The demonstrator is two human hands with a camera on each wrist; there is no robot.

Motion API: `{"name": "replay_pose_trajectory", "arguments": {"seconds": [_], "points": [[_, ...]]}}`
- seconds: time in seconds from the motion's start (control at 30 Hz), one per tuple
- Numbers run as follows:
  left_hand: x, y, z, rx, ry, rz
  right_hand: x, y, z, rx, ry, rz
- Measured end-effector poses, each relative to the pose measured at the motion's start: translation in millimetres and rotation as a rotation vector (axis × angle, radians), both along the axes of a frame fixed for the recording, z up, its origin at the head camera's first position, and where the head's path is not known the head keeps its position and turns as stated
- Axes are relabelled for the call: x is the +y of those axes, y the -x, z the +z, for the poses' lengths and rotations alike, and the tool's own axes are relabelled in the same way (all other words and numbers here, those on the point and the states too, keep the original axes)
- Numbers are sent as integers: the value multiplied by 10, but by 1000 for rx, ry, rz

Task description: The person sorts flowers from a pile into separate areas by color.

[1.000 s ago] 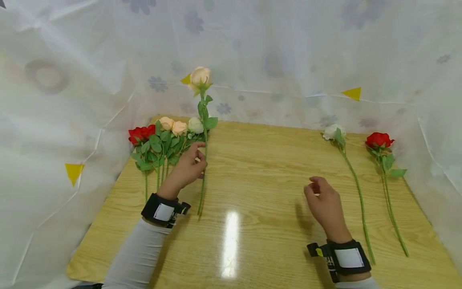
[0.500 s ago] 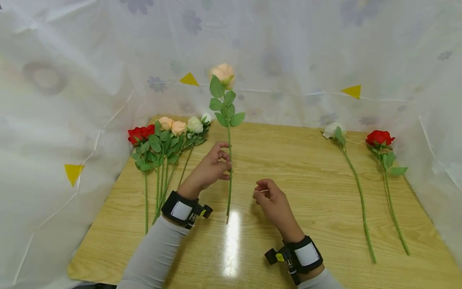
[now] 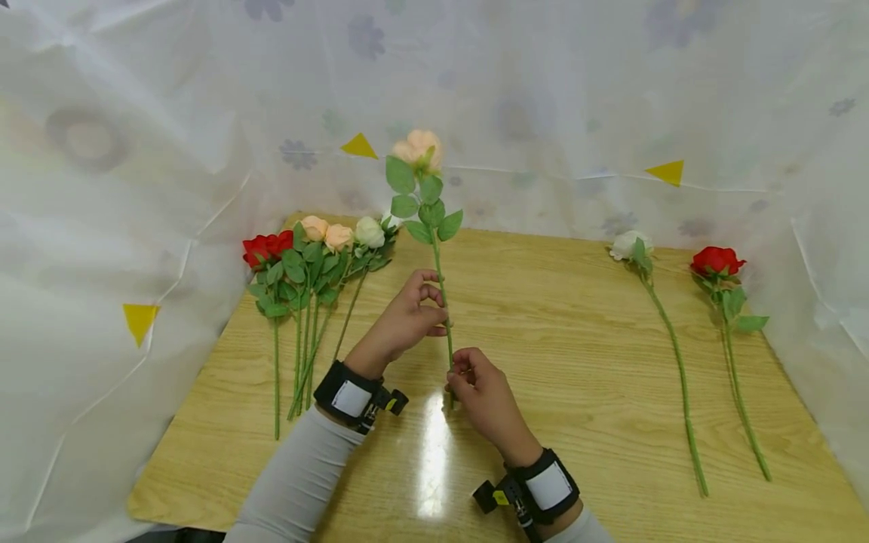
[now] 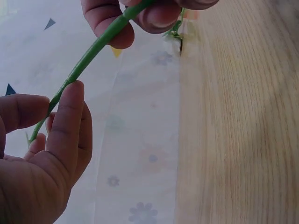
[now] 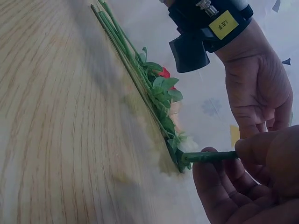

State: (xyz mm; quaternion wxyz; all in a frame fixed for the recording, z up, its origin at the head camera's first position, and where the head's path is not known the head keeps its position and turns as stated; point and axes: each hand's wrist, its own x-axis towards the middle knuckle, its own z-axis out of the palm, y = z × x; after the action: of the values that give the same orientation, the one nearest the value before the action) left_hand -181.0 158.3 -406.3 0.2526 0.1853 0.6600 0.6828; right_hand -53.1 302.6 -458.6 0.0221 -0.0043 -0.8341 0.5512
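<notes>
A peach rose [image 3: 419, 152] with green leaves stands nearly upright above the middle of the table. My left hand [image 3: 406, 313] holds its stem about midway, thumb against curled fingers. Lower down, near the stem's cut end, my right hand [image 3: 483, 391] pinches the same stem. In the left wrist view the green stem [image 4: 88, 56] runs between the left hand's thumb and fingers, up to the right hand's fingertips [image 4: 122, 37]. The right wrist view shows the stem end [image 5: 212, 157] jutting from the right hand's grip; the bloom is out of sight there.
On the left of the wooden table [image 3: 543, 302] lie red roses [image 3: 261, 249], peach roses [image 3: 338, 237] and white roses [image 3: 370, 232], stems toward me. A white rose [image 3: 631, 246] and a red rose [image 3: 718, 261] lie at the right. A patterned curtain [image 3: 516, 90] surrounds the table.
My left hand has carried the peach rose rightward from beside the left group. My right hand has moved left from the table's right part and taken hold of the lower stem.
</notes>
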Motion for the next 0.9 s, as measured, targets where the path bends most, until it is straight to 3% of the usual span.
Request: {"name": "replay_pose_trajectory", "arguments": {"seconds": [0.27,0.63,0.9], "points": [[11,-12,16,-12,-63,11,63,-3,5,-7,-56,15],[60,-18,0,-16,-74,-15,83,-7,19,-2,-9,-16],[123,-39,-25,-24,-49,-13,166,12,16,-2,-41,-7]]}}
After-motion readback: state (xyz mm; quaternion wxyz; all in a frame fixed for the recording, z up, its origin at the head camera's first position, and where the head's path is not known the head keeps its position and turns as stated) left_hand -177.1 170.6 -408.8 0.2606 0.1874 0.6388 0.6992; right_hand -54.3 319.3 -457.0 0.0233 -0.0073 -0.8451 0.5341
